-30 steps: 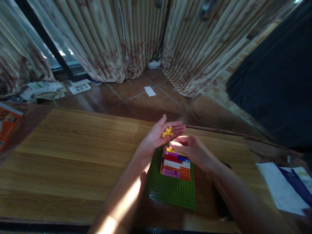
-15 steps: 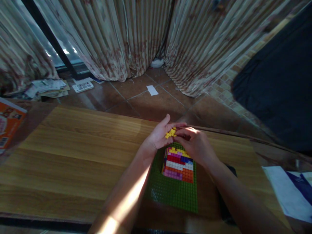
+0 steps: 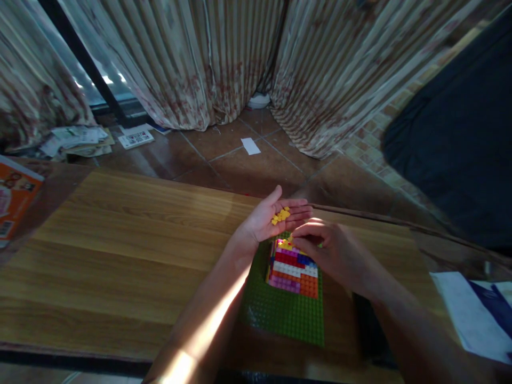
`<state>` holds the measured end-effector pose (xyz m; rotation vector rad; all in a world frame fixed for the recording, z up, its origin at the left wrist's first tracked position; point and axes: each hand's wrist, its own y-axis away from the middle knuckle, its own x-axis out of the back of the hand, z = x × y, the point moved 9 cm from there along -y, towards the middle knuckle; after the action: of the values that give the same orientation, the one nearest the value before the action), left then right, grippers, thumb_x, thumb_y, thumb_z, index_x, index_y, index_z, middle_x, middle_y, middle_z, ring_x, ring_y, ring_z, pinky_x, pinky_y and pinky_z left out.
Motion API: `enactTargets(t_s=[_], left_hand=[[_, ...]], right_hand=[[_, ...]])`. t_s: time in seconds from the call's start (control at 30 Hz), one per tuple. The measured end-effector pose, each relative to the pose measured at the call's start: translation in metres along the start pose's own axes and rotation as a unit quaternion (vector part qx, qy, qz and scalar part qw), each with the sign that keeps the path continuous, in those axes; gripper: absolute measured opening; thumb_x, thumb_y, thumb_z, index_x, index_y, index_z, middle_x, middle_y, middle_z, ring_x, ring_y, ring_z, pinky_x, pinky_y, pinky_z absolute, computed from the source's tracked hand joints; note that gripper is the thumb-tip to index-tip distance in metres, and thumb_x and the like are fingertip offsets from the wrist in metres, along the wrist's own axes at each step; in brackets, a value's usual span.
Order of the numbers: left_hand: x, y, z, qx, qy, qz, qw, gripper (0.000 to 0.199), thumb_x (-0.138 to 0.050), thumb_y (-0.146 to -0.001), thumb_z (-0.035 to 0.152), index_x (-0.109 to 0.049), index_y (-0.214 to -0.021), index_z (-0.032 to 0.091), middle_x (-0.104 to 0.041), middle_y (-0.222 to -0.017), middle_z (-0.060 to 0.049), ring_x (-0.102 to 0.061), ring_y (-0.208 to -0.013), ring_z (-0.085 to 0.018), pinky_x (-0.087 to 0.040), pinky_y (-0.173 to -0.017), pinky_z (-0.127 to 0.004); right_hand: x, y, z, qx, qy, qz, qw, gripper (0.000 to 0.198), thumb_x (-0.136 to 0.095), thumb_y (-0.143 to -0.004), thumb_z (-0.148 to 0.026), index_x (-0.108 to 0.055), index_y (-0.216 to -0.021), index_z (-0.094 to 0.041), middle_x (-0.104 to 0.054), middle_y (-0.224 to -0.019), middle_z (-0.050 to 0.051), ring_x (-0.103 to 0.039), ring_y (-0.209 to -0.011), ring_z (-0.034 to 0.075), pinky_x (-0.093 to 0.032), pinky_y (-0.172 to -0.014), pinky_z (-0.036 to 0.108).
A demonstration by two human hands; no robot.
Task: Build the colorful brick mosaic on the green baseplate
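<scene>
My left hand (image 3: 267, 216) is palm up over the back of the green baseplate (image 3: 284, 314), fingers stretched out. It holds several small yellow toy bricks (image 3: 281, 215) lying loose in the palm. On the baseplate sits a block of stacked toy bricks (image 3: 294, 272) with pink, orange, white, blue, red and yellow rows. My right hand (image 3: 326, 245) pinches a small yellow toy brick (image 3: 290, 239) between thumb and forefinger at the block's back yellow row. Its fingers cover part of that row, and whether the brick touches the row I cannot tell.
The wooden table (image 3: 120, 256) extends far to the left. A dark object (image 3: 370, 325) lies under my right forearm. Papers (image 3: 468, 314) are at the right and an orange book (image 3: 16, 197) at the left edge. Curtains (image 3: 180, 64) hang beyond the tiled floor.
My right hand has moved from the left palm down to the block's back row, with a yellow toy brick between its fingertips. My left hand has stayed nearly in place.
</scene>
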<state>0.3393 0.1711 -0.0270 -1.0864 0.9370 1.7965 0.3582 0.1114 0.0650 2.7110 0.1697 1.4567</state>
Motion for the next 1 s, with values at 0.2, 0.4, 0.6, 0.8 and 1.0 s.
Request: enactTargets(t_s=[0.2,0.4,0.6,0.8,1.0], left_hand=[[0.003,0.0,0.0,0.001,-0.008,0.008,1.0,0.063,-0.027,-0.092,0.053,-0.064,-0.103,0.004,-0.067,-0.106,-0.021,-0.064,-0.099,-0.023,-0.04,-0.098,-0.036],[0.003,-0.001,-0.001,0.006,-0.015,-0.001,1.0,0.064,-0.025,-0.092,0.053,-0.061,-0.111,0.003,-0.064,-0.112,-0.022,-0.061,-0.105,-0.024,-0.04,-0.097,-0.037],[0.003,-0.002,-0.001,0.006,-0.019,-0.003,1.0,0.065,-0.024,-0.093,0.052,-0.06,-0.115,0.003,-0.064,-0.112,-0.022,-0.061,-0.107,-0.024,-0.039,-0.099,-0.037],[0.002,-0.003,-0.001,0.008,-0.021,0.003,1.0,0.067,-0.021,-0.092,0.054,-0.058,-0.118,0.005,-0.062,-0.117,-0.022,-0.059,-0.11,-0.026,-0.037,-0.1,-0.043],[0.002,0.0,-0.001,0.014,-0.028,0.02,0.999,0.064,-0.024,-0.092,0.053,-0.059,-0.117,0.006,-0.064,-0.114,-0.022,-0.058,-0.111,-0.028,-0.036,-0.1,-0.045]], right_hand=[[-0.001,-0.003,-0.01,0.014,0.056,-0.021,0.998,0.018,-0.053,-0.081,-0.016,-0.066,-0.07,-0.018,-0.064,-0.065,-0.001,-0.053,-0.057,0.01,-0.035,-0.057,0.025],[0.003,-0.009,-0.024,0.046,0.131,-0.023,0.99,0.019,-0.054,-0.076,-0.012,-0.059,-0.058,-0.017,-0.058,-0.06,-0.001,-0.045,-0.053,0.008,-0.029,-0.052,0.025],[0.002,-0.011,-0.028,0.059,0.18,-0.033,0.981,0.019,-0.052,-0.076,-0.012,-0.054,-0.058,-0.017,-0.053,-0.057,-0.001,-0.041,-0.051,0.009,-0.027,-0.051,0.025],[0.004,-0.01,-0.04,0.136,0.195,-0.01,0.971,0.014,-0.049,-0.076,-0.011,-0.053,-0.064,-0.017,-0.054,-0.061,0.002,-0.043,-0.055,0.012,-0.03,-0.054,0.027],[-0.004,-0.016,-0.035,0.162,0.206,-0.034,0.965,0.012,-0.051,-0.077,-0.016,-0.055,-0.066,-0.019,-0.057,-0.067,0.006,-0.047,-0.061,0.015,-0.035,-0.059,0.029]])
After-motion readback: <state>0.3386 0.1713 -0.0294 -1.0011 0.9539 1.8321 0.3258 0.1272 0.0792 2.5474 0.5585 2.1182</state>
